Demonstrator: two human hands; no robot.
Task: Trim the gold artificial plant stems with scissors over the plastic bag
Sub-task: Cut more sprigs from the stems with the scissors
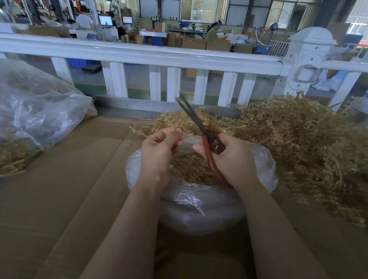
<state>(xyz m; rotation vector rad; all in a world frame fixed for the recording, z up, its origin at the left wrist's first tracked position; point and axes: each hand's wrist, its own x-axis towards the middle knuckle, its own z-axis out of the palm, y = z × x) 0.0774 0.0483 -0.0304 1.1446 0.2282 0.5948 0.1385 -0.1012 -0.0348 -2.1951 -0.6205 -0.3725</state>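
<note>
Currently listed, largest first. Surface [57,176]: brown cardboard sheets, bounded at the far edge by a white railing [140,53]. Gold stem pile [305,144]: dense heap of spiky gold sprigs along the right edge, reaching the far edge. Large clear bag [33,103]: at the left edge, gold pieces inside. Plastic bag [197,203]: clear, mouth open upward, near the middle, gold trimmings inside. Scissors [200,129]: red handles, dark blades slightly parted; long axis runs from the near right up toward the far left, tips pointing at the railing, held over the bag. Left hand [157,155]: raised above the bag, fingers curled, pinching a gold stem [169,121]. Right hand [230,160]: above the bag, gripping the scissors' handles.
</note>
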